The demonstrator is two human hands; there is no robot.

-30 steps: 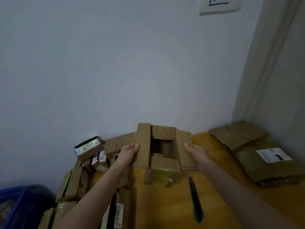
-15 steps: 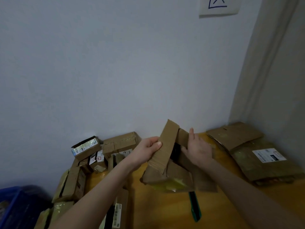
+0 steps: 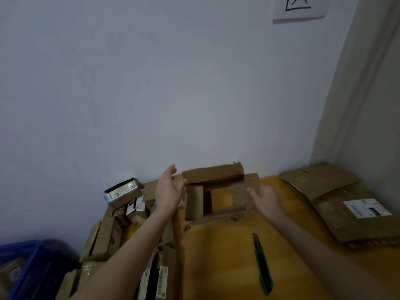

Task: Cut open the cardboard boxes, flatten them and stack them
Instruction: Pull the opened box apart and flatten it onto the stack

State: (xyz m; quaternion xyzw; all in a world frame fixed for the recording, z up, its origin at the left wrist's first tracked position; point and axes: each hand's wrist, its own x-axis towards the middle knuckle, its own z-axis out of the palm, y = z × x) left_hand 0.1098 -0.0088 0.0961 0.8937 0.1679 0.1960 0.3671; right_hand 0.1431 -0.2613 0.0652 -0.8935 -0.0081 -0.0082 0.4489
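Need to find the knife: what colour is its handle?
The utility knife handle is green; head view.

My box: matt brown cardboard, edges rough. My knife: green plastic, faint sheen. Table: smooth yellow wood.

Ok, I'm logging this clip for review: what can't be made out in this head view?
Head view only.
Label on flattened stack: print too small.
Blue crate: contents dark, cut by left edge.
Wall paper: drawing cropped by top edge.
Right hand: grip on the box hidden by the hand's back.
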